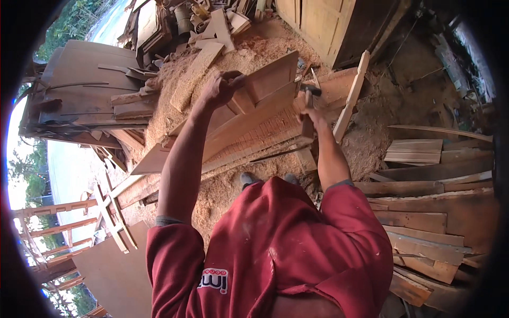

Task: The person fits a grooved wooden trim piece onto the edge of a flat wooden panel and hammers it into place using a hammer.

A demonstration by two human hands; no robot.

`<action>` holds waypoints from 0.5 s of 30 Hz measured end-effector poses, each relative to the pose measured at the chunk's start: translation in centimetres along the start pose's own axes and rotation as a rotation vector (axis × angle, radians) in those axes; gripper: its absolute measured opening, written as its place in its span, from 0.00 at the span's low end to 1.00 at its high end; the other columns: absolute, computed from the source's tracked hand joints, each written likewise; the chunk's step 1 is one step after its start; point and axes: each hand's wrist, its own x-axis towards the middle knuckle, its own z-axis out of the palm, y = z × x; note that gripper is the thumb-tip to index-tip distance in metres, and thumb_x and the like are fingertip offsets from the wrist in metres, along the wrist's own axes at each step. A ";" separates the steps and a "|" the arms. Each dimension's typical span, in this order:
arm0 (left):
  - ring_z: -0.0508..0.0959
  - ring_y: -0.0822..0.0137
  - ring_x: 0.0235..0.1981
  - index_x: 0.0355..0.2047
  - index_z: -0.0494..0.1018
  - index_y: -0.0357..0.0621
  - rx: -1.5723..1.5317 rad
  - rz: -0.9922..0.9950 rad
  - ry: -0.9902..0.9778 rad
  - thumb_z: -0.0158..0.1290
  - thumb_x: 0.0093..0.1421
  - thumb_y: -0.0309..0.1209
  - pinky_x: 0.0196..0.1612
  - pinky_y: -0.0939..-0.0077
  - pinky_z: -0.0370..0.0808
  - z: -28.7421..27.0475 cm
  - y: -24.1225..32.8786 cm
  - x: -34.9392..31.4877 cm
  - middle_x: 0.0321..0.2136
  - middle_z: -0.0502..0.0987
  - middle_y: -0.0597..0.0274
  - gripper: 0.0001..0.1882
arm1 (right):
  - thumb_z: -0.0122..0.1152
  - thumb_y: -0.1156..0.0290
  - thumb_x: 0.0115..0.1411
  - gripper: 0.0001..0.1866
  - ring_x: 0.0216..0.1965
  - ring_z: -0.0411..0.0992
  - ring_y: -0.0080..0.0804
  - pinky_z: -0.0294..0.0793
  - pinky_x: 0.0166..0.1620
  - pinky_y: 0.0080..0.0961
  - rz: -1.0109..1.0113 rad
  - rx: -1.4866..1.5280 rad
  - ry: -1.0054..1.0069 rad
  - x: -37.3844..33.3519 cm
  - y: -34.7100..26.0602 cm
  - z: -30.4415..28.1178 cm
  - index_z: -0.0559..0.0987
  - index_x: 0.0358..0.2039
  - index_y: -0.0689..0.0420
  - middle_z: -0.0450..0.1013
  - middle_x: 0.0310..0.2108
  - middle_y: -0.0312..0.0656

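A panelled wooden frame [265, 114], like a door leaf, stands on its long edge and slants from lower left to upper right in front of me. My left hand [225, 87] is closed at its upper edge, fingers curled over the wood. To the right of the frame, my right hand [314, 115] grips a hammer by its wooden handle [307, 129]. The dark hammer head [311, 90] points away from me, close to the frame's right end. Under the frame lies a thick, rough plank bench [265, 137].
A thin dark bar [273, 154] rests along the bench's near edge. Sawdust [212, 193] covers the ground around my feet. Scrap wood [212, 32] is heaped beyond, stacked boards [419, 217] lie at right, and a long pale timber [351, 98] leans beside the bench.
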 end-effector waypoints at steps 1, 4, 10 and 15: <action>0.82 0.58 0.34 0.42 0.81 0.41 -0.022 0.019 -0.020 0.51 0.68 0.44 0.41 0.64 0.76 0.9 0.0 0.4 0.32 0.83 0.51 0.19 | 0.68 0.65 0.54 0.26 0.33 0.79 0.41 0.79 0.40 0.39 0.166 0.300 -0.219 0.4 0.2 -1.9 0.72 0.49 0.68 0.78 0.36 0.51; 0.82 0.57 0.33 0.41 0.82 0.41 0.021 0.036 0.034 0.50 0.68 0.42 0.41 0.64 0.76 0.0 -0.8 -1.5 0.32 0.83 0.50 0.18 | 0.64 0.70 0.57 0.14 0.22 0.74 0.32 0.75 0.28 0.32 -0.016 0.128 -0.194 -6.8 -5.7 0.2 0.73 0.40 0.64 0.75 0.22 0.43; 0.82 0.54 0.35 0.42 0.82 0.41 0.010 -0.026 -0.023 0.50 0.68 0.41 0.43 0.63 0.76 0.4 -0.6 -0.9 0.34 0.84 0.50 0.18 | 0.63 0.58 0.64 0.24 0.21 0.78 0.35 0.77 0.26 0.31 -0.762 -0.498 0.191 -17.9 -22.3 -2.7 0.71 0.48 0.66 0.76 0.23 0.42; 0.82 0.53 0.35 0.41 0.82 0.43 0.034 -0.083 0.018 0.50 0.68 0.42 0.43 0.62 0.76 0.5 -0.4 -1.3 0.34 0.83 0.49 0.18 | 0.55 0.60 0.71 0.27 0.18 0.71 0.24 0.69 0.19 0.25 -1.156 -0.589 0.066 -24.1 -32.9 2.0 0.67 0.61 0.67 0.73 0.23 0.37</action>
